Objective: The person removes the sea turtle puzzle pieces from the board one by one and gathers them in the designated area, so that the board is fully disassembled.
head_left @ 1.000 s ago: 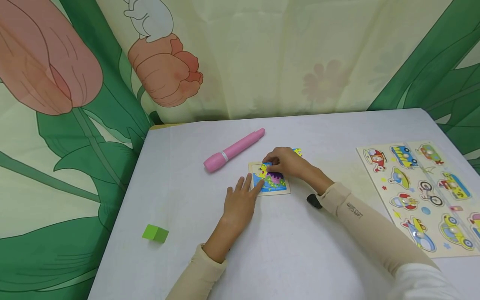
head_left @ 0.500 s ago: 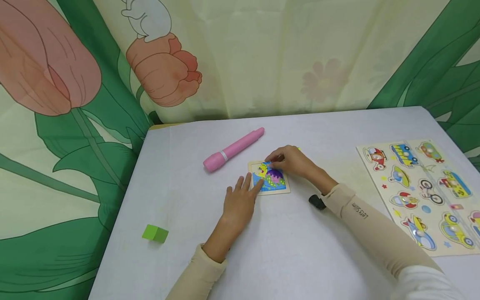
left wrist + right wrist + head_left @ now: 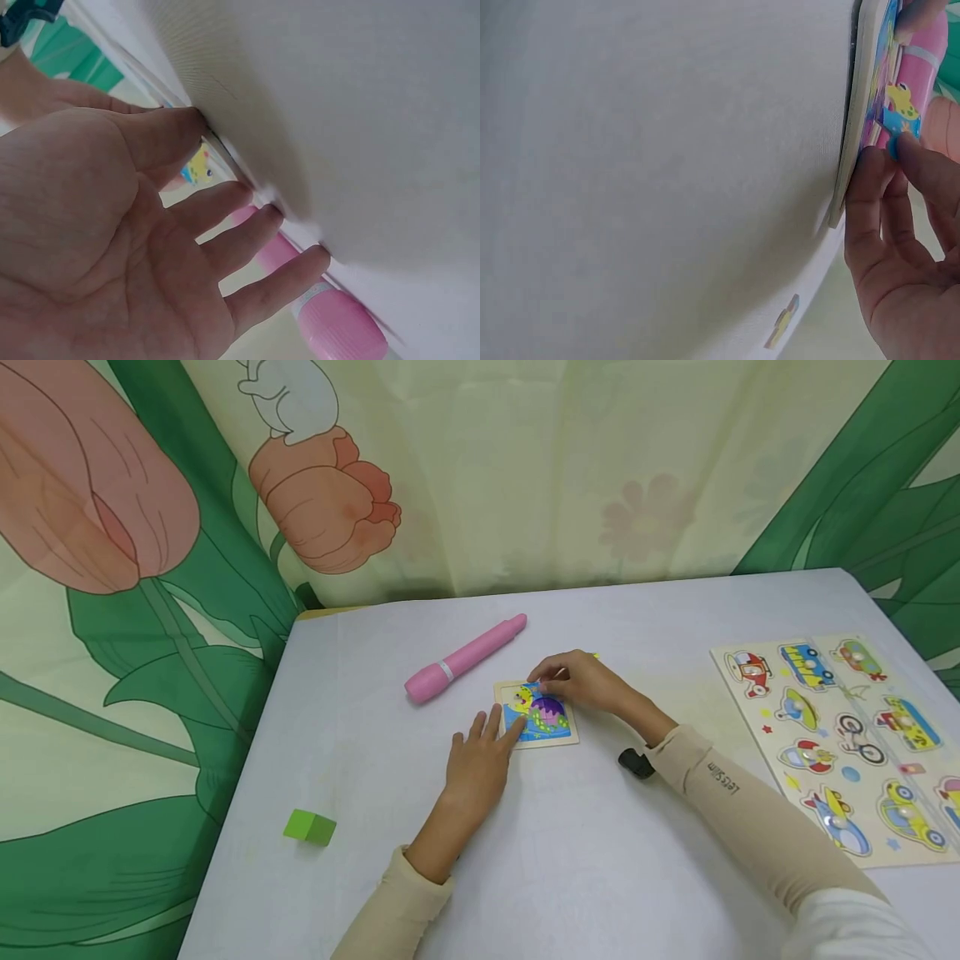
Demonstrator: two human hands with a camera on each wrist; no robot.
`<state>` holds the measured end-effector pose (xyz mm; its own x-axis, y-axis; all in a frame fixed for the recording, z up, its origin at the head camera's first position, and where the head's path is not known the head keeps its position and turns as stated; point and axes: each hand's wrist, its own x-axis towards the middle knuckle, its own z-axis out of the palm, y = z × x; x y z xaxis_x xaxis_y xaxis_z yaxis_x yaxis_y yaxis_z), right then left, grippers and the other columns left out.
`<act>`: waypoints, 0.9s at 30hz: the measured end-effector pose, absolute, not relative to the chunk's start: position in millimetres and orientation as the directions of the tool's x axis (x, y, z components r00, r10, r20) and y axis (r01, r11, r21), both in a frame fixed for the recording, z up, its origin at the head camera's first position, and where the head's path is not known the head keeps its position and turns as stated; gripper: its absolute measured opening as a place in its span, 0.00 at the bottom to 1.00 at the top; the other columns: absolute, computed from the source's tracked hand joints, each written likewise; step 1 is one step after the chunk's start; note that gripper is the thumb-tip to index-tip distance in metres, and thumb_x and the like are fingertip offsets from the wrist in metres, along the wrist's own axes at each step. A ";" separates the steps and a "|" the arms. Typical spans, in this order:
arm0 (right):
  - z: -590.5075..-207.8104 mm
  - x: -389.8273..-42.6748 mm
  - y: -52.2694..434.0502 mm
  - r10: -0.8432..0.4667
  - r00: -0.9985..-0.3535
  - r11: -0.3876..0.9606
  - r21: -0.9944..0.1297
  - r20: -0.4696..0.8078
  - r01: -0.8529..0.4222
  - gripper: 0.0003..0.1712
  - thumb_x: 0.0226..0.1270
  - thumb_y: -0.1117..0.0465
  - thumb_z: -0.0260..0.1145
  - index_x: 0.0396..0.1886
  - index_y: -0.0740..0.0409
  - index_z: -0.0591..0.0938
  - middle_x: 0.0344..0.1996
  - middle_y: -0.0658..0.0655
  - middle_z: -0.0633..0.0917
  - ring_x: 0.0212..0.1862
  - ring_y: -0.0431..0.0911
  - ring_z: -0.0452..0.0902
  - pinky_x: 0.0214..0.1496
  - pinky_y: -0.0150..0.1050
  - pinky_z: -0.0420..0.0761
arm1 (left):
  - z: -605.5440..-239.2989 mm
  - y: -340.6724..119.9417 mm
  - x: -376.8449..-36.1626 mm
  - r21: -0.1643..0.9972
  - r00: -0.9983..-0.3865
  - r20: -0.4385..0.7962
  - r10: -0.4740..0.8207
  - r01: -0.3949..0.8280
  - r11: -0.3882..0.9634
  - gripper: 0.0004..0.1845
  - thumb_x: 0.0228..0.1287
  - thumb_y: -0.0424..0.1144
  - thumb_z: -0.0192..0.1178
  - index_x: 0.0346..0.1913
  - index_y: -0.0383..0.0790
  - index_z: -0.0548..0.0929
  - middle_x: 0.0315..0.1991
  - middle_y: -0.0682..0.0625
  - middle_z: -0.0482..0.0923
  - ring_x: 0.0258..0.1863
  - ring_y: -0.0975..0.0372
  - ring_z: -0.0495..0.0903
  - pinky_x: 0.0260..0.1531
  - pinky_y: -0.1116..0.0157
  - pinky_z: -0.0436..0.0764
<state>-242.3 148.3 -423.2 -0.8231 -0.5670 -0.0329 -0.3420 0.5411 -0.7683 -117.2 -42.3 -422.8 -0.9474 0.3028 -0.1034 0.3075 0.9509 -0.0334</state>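
A small square puzzle board (image 3: 551, 737) with a colourful picture lies mid-table. My right hand (image 3: 553, 677) reaches over its far edge, and its curled fingertips (image 3: 897, 147) pinch a blue puzzle piece (image 3: 891, 150) against the board (image 3: 861, 112). My left hand (image 3: 487, 742) lies flat on the table, fingers spread and straight. Its forefinger touches the board's left near corner. In the left wrist view the left hand (image 3: 225, 225) shows its palm, with a yellow bit of the puzzle (image 3: 198, 169) beyond.
A pink marker (image 3: 465, 657) lies just behind the puzzle. A green block (image 3: 310, 827) sits near the table's left edge. At the right lies a large vehicle peg puzzle (image 3: 847, 743). One loose piece (image 3: 782, 324) rests behind my right hand. Patterned curtains hang behind the table.
My right hand has shifted slightly and now covers most of the loose piece behind it. The left hand and the board have not moved.
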 end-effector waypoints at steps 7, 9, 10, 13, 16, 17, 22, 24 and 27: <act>-423.4 -242.9 146.4 -0.550 -0.832 0.574 -0.753 -0.063 -0.322 0.08 0.62 0.65 0.63 0.39 0.52 0.84 0.33 0.49 0.83 0.35 0.45 0.76 0.39 0.38 0.75 | -421.2 -41.5 -118.5 -0.042 -0.942 -0.123 0.311 0.318 0.947 0.29 0.66 0.41 0.52 0.69 0.58 0.59 0.69 0.45 0.56 0.66 0.52 0.59 0.51 0.49 0.70; -424.1 -243.2 146.3 -0.551 -0.832 0.574 -0.753 -0.063 -0.323 0.08 0.62 0.65 0.63 0.39 0.52 0.83 0.33 0.49 0.83 0.34 0.46 0.75 0.39 0.39 0.75 | -420.8 -40.8 -118.8 -0.046 -0.941 -0.136 0.309 0.317 0.947 0.30 0.66 0.41 0.52 0.70 0.59 0.57 0.69 0.45 0.55 0.66 0.52 0.58 0.51 0.49 0.70; -424.1 -243.1 146.2 -0.553 -0.831 0.573 -0.753 -0.062 -0.324 0.08 0.62 0.65 0.63 0.39 0.53 0.83 0.33 0.49 0.83 0.34 0.46 0.75 0.39 0.39 0.75 | -420.7 -40.5 -118.9 -0.047 -0.941 -0.141 0.307 0.316 0.948 0.31 0.66 0.40 0.53 0.70 0.60 0.56 0.69 0.44 0.55 0.66 0.52 0.58 0.51 0.49 0.70; -423.7 -242.6 146.0 -0.557 -0.828 0.572 -0.750 -0.058 -0.333 0.08 0.62 0.65 0.63 0.40 0.53 0.83 0.33 0.50 0.83 0.34 0.46 0.75 0.39 0.39 0.75 | -420.9 -39.3 -118.8 -0.059 -0.941 -0.151 0.303 0.315 0.947 0.33 0.64 0.39 0.54 0.70 0.62 0.55 0.68 0.43 0.56 0.66 0.51 0.58 0.51 0.49 0.70; -422.7 -241.8 145.9 -0.564 -0.824 0.571 -0.748 -0.058 -0.338 0.08 0.63 0.66 0.62 0.40 0.53 0.83 0.32 0.50 0.82 0.34 0.46 0.75 0.39 0.39 0.74 | -420.2 -37.8 -118.3 -0.070 -0.941 -0.156 0.300 0.314 0.947 0.34 0.63 0.39 0.55 0.69 0.64 0.56 0.68 0.43 0.56 0.66 0.50 0.58 0.51 0.49 0.70; -422.8 -241.8 145.9 -0.566 -0.822 0.569 -0.749 -0.058 -0.338 0.08 0.63 0.66 0.62 0.40 0.53 0.83 0.32 0.51 0.81 0.34 0.46 0.74 0.39 0.39 0.74 | -420.3 -37.4 -118.4 -0.074 -0.941 -0.157 0.299 0.313 0.947 0.34 0.63 0.38 0.55 0.69 0.64 0.56 0.68 0.43 0.56 0.66 0.50 0.58 0.51 0.49 0.70; -424.2 -241.1 146.1 -0.578 -0.814 0.558 -0.754 -0.052 -0.348 0.08 0.64 0.67 0.60 0.40 0.53 0.81 0.31 0.52 0.79 0.34 0.46 0.74 0.41 0.39 0.73 | -417.6 -35.2 -118.0 -0.075 -0.944 -0.176 0.281 0.297 0.952 0.32 0.66 0.37 0.51 0.69 0.65 0.56 0.69 0.43 0.55 0.66 0.51 0.57 0.51 0.49 0.69; -425.1 -240.7 145.7 -0.577 -0.815 0.557 -0.752 -0.044 -0.353 0.07 0.64 0.67 0.60 0.39 0.53 0.80 0.32 0.53 0.79 0.35 0.46 0.74 0.42 0.39 0.73 | -416.4 -34.6 -117.8 -0.073 -0.944 -0.184 0.273 0.290 0.954 0.32 0.66 0.37 0.50 0.69 0.65 0.55 0.69 0.43 0.54 0.66 0.51 0.56 0.51 0.49 0.69; -426.5 -239.6 144.1 -0.568 -0.822 0.562 -0.747 -0.037 -0.354 0.07 0.64 0.67 0.60 0.39 0.54 0.80 0.32 0.53 0.79 0.37 0.46 0.73 0.44 0.39 0.73 | -415.6 -33.9 -117.6 -0.077 -0.944 -0.197 0.265 0.285 0.955 0.32 0.67 0.37 0.50 0.69 0.65 0.55 0.69 0.43 0.54 0.66 0.50 0.56 0.51 0.49 0.70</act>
<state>-239.6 144.1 -426.5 -0.8225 -0.5676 -0.0371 -0.3541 0.5620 -0.7475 -117.6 -33.9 -415.6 -0.9438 0.2653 -0.1973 0.2847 0.9555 -0.0775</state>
